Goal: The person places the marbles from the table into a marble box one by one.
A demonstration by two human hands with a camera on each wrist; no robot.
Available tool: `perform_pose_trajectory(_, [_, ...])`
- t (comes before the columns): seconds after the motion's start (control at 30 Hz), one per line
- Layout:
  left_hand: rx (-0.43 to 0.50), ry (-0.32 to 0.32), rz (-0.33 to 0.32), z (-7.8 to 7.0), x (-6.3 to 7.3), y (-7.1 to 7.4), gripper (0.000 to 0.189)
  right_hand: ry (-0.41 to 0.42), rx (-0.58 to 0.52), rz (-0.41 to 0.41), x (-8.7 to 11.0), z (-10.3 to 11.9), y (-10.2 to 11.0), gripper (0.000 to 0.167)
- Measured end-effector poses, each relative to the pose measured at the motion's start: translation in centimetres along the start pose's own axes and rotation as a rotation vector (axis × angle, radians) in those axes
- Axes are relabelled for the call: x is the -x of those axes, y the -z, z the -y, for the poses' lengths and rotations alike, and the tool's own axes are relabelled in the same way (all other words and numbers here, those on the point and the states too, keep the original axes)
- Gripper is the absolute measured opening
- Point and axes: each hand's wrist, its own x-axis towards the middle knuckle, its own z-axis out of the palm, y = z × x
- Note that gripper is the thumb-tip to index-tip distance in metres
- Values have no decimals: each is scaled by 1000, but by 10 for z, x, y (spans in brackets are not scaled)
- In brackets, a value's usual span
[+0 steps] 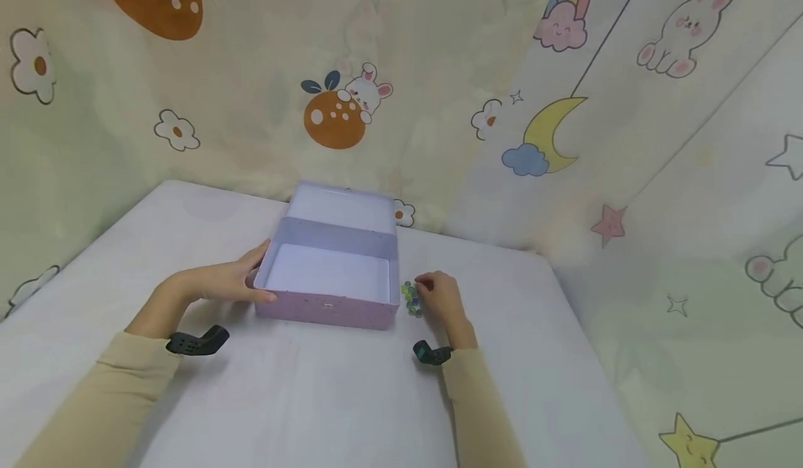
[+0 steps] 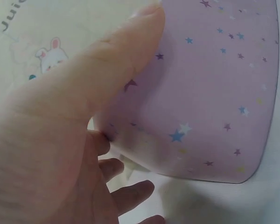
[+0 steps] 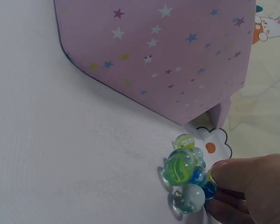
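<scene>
A lidded box (image 1: 326, 311), pink-purple with small stars outside and pale inside, stands with its lid (image 1: 341, 206) raised at the back. My left hand (image 1: 222, 280) holds its near left corner. In the left wrist view the thumb (image 2: 130, 51) lies along the starry side, and the other fingers bend near the corner edge. Right of the box, a small cluster of glass marbles (image 1: 410, 299) lies on the table. My right hand (image 1: 442, 297) is at the cluster. In the right wrist view its thumb and fingers pinch a marble (image 3: 210, 178), partly hidden; a green-swirled marble (image 3: 178, 169) sits beside.
The white-covered table (image 1: 351, 398) reaches back to a wall hanging (image 1: 251, 105) printed with rabbits, flowers and oranges. A patterned sheet (image 1: 690, 245) hangs at the right. Each wrist wears a black camera, the left camera (image 1: 197, 342) and the right camera (image 1: 431, 353).
</scene>
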Motion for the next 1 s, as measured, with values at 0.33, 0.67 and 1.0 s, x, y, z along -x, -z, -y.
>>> perform_pose_trajectory(0.33, [-3, -45, -46, 6, -9, -15, 124, -40, -82, -22, 4, -13, -2, 17])
perform_pose_trajectory(0.67, [-24, 32, -33, 4, -2, -11, 120, 3, -121, -80, 7, -9, 5, 16])
perform_pose_trajectory(1.0, [9, 2, -39, 6, -1, -12, 119, 37, -134, -112, 9, -7, 6, 16])
